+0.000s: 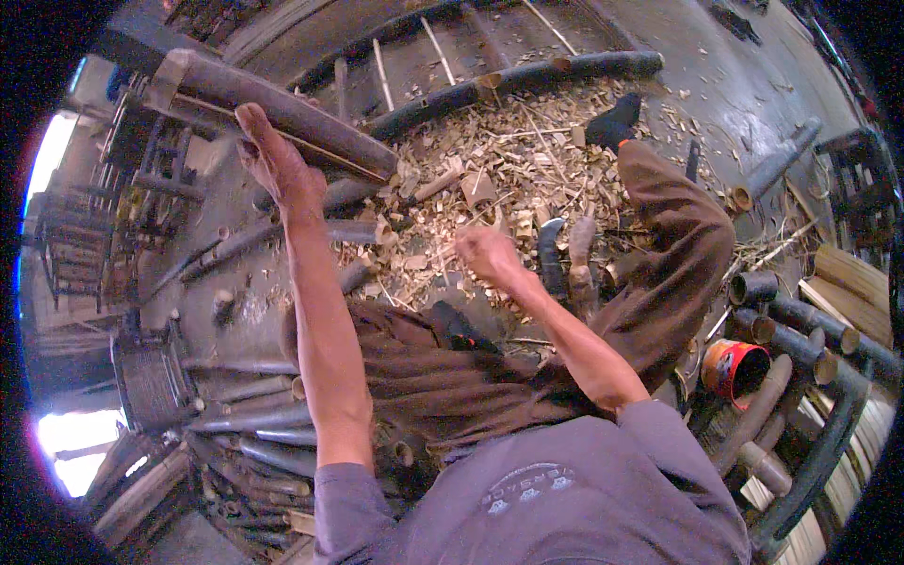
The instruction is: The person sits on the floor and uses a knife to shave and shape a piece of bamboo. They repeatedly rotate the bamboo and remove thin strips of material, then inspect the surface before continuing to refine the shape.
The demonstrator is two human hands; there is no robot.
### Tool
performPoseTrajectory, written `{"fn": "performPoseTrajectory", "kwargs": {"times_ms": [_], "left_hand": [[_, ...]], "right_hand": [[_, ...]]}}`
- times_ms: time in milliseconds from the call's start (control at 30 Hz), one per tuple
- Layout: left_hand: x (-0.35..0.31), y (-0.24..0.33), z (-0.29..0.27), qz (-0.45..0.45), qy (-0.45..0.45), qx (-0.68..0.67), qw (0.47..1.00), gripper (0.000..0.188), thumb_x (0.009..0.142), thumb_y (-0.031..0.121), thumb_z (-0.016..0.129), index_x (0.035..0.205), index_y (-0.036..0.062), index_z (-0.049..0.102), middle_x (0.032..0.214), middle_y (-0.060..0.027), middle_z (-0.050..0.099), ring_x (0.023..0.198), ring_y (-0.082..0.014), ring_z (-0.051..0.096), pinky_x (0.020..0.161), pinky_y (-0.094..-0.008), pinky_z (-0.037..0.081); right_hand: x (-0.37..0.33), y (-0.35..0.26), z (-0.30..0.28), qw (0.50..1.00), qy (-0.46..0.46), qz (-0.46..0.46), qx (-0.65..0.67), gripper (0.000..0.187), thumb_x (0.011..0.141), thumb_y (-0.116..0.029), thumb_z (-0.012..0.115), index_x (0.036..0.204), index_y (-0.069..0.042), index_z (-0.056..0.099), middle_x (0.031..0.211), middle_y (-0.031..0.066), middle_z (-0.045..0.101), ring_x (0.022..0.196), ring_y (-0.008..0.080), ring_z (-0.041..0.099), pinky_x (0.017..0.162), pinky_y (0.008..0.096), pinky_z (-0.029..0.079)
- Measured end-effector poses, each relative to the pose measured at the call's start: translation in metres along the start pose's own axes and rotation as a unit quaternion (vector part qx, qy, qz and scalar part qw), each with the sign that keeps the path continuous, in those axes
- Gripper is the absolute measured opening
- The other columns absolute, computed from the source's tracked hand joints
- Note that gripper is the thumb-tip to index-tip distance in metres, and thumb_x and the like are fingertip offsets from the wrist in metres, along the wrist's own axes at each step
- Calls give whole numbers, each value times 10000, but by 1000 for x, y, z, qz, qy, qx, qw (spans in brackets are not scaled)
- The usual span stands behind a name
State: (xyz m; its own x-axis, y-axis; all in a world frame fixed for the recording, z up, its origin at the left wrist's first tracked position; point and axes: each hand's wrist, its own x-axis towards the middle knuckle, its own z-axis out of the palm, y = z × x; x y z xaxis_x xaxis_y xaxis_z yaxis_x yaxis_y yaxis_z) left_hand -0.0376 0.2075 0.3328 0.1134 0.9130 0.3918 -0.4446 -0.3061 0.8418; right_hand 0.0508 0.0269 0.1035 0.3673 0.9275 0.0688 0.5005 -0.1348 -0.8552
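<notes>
My left hand (287, 174) is at the near side of a thick, dark length of wood or bamboo (282, 108). Its fingers are stretched out and partly overlap the piece, which slants from the upper left towards the middle. A thin pale strip (334, 160) runs along the near edge of that piece. Above the heap of wood chips (527, 160), my right hand (488, 254) is closed in a fist. Whatever it may hold is hidden. Just beyond it lies a short pale cut piece (478, 186). Right of that hand is a dark tool with a shiny tip (551, 250).
A ladder-like frame with dark rails (527, 75) lies beyond the chips. Dark bamboo poles (273, 414) are piled at the lower left. More tubes (800, 344) and a red-and-orange bucket (718, 369) stand at the right. My bent legs (678, 226) surround the chips.
</notes>
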Motion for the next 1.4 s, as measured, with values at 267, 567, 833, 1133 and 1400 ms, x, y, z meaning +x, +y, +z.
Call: {"fn": "performPoseTrajectory", "kwargs": {"times_ms": [267, 567, 833, 1133, 1400], "left_hand": [[-5, -12, -30, -113, 21, -20, 993, 582, 822, 553, 643, 1077, 68, 451, 895, -104, 604, 743, -234, 621, 664, -387, 529], [-56, -3, -39, -44, -192, 423, 884, 659, 849, 426, 658, 1308, -2, 459, 1238, -145, 548, 1083, -225, 562, 915, -361, 465], [-124, 96, -156, -48, -43, 368, 928, 339, 889, 184, 631, 1177, 17, 570, 1061, -84, 645, 1008, -169, 602, 879, -290, 479], [-267, 22, -165, -191, 266, 293, 898, 313, 974, 273, 490, 1144, 20, 558, 975, -130, 623, 924, -237, 581, 813, -317, 460], [-312, -24, -177, -272, 82, 333, 899, 331, 919, 323, 547, 936, -7, 568, 857, -204, 609, 803, -372, 595, 711, -404, 474]], "right_hand": [[25, -73, -33, 980, 146, -129, 52, 933, 779, -377, 742, 1469, -87, 185, 1331, 244, 402, 1179, 360, 474, 986, 430, 398], [3, -65, -21, 947, -10, 75, 312, 611, 864, -381, 658, 1330, -51, 440, 1025, 83, 599, 877, 133, 576, 666, 280, 514], [-21, 68, -17, 946, 33, 308, 92, 645, 781, -581, 666, 1074, -10, 605, 827, 17, 578, 658, 123, 492, 581, 304, 422], [45, 151, -51, 984, -3, 155, -89, 691, 945, -383, 509, 1428, 49, 269, 1313, 221, 483, 1143, 292, 500, 986, 382, 374], [56, 192, -173, 993, -60, 96, -38, 447, 941, -338, 551, 1196, 30, 544, 776, -1, 555, 656, 90, 456, 605, 251, 404]]}}
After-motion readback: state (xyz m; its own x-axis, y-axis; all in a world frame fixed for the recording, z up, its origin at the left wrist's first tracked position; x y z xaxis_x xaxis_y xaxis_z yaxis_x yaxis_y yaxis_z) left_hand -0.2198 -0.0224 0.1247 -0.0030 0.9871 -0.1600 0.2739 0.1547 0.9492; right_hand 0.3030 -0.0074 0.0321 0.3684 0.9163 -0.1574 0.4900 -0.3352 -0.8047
